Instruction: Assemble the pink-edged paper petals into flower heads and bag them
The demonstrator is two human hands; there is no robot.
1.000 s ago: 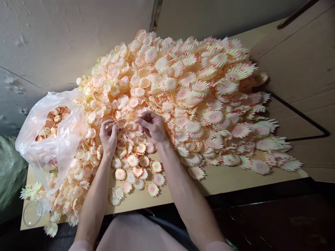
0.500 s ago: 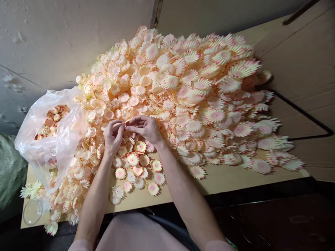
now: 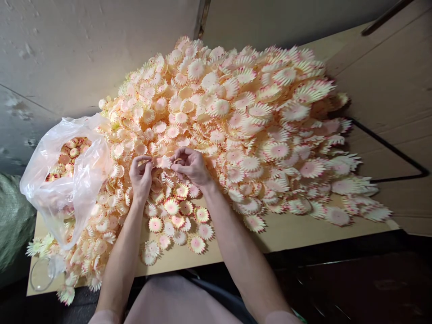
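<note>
A large heap of cream and pink flower-shaped petal pieces [image 3: 236, 117] covers the table [image 3: 286, 231]. My left hand [image 3: 141, 176] and my right hand [image 3: 191, 167] meet over the near side of the heap. Both are closed in a pinch on one small flower piece [image 3: 164, 162] held between them, just above the pile. What the fingertips press on beyond that piece is too small to make out. More loose flower pieces [image 3: 178, 225] lie flat on the table below my wrists.
A clear plastic bag [image 3: 64, 180] holding smaller round pieces sits at the left edge of the table. A small clear ring or lid [image 3: 40, 274] lies at the near left corner. Cardboard sheets [image 3: 388, 90] stand at the right, a grey wall behind.
My hands drew together half a second ago and have now parted slightly, with the flower piece showing between the fingertips. The heap and bag have not moved.
</note>
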